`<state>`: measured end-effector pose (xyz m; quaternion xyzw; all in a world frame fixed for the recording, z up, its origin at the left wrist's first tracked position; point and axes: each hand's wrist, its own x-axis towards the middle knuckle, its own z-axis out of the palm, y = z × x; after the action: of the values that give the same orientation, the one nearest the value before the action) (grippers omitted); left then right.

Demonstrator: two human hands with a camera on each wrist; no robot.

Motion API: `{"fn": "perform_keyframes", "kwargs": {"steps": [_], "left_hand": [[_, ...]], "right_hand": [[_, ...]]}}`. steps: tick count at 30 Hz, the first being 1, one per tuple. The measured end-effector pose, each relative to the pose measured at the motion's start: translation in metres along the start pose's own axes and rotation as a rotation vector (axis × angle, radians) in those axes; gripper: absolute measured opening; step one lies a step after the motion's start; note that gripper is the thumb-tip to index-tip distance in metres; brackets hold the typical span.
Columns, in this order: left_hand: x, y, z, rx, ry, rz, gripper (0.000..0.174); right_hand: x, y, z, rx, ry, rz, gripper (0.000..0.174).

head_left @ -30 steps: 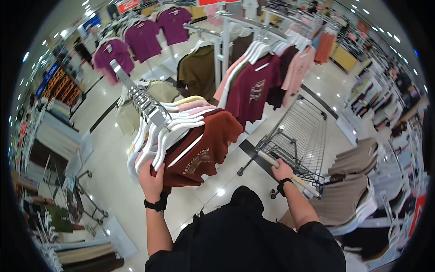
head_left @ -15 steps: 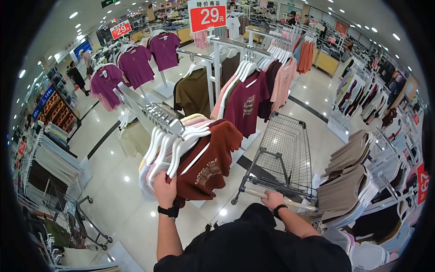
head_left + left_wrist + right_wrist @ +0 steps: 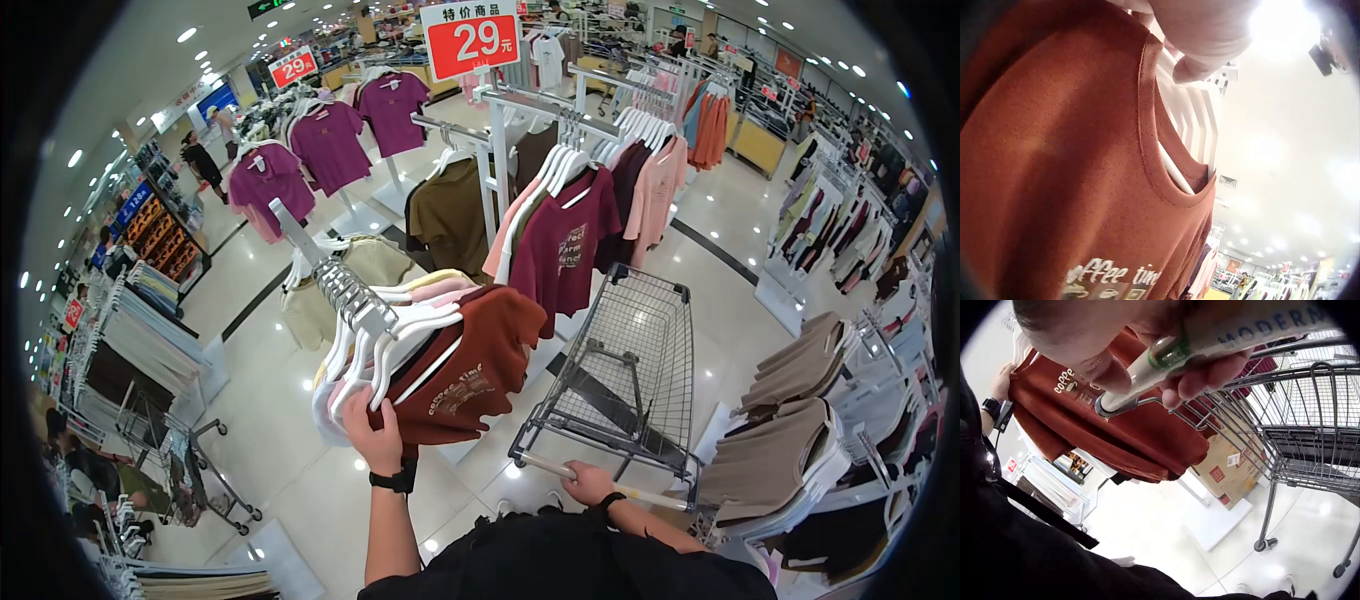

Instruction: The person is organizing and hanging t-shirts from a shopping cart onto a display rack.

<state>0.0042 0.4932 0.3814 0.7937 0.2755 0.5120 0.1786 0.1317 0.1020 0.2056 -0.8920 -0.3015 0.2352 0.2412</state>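
Beside clothes rack, left grip on shirt, right on cart handle

This is looking like a clothing shop, with purple shirts hanging on racks, red price signs standing above them, and a wire shopping cart waiting on the glossy floor.

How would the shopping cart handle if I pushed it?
The shopping cart should roll easily on its casters over the glossy floor. It's probably light for its size, being open wire with nothing visible inside.
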Motion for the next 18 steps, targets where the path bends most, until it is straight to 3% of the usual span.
{"fn": "perform_keyframes", "kwargs": {"steps": [5, 12, 18], "left_hand": [[-0.007, 0.015, 0.001, 0.032, 0.062, -0.061, 0.027], [-0.017, 0.033, -0.002, 0.026, 0.141, -0.307, 0.023], [-0.025, 0.033, -0.021, -0.014, 0.061, -0.336, 0.029]], "right_hand": [[0.002, 0.026, -0.016, 0.072, -0.188, -0.102, 0.038], [-0.011, 0.056, -0.027, -0.08, -0.185, -0.212, 0.032], [-0.009, 0.058, -0.023, -0.083, -0.14, -0.234, 0.035]]}}
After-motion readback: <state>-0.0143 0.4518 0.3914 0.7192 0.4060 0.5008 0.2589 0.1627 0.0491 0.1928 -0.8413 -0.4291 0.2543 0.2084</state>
